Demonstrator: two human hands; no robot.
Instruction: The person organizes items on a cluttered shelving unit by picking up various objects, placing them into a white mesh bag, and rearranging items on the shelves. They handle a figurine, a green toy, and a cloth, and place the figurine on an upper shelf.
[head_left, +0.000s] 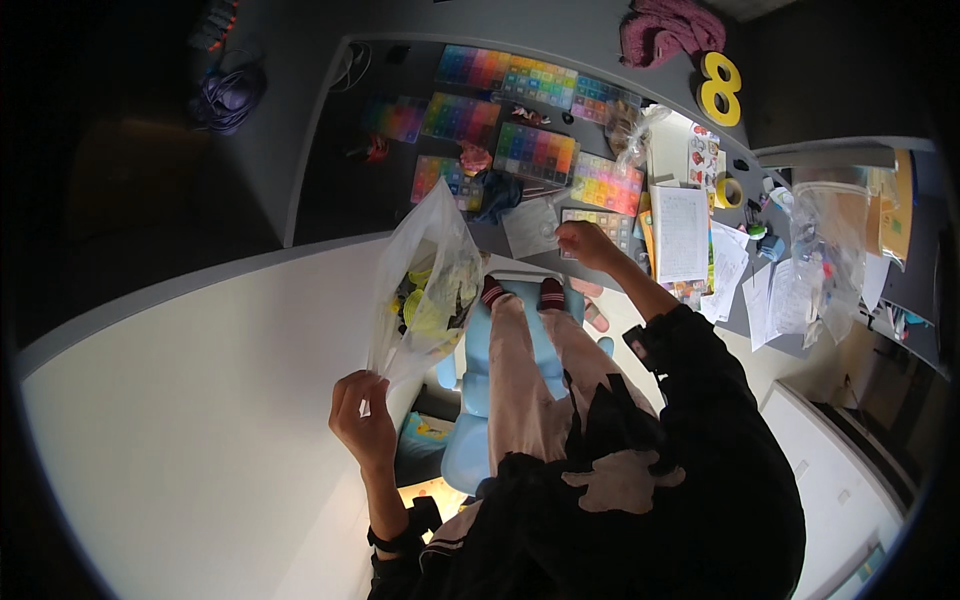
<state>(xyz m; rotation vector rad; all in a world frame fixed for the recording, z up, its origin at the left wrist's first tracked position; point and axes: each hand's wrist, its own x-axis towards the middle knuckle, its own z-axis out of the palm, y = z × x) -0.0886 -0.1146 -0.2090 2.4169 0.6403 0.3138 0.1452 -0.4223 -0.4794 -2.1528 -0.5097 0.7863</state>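
My left hand grips the lower edge of a translucent plastic bag, whose pointed upper end reaches the desk edge. Inside the bag are yellow-green and dark items, too blurred to name. Above the desk's front edge, my right hand has its fingers curled. It is close to a flat, clear plastic sleeve or sheet; whether the fingers pinch anything cannot be made out. Just beside that hand lies a case of pale, coloured compartments.
Several compartment cases in many colours cover the desk. Handwritten papers, a tape roll and a clear bag lie to the right. A yellow figure-eight object is on the shelf. My socked feet rest on a blue chair.
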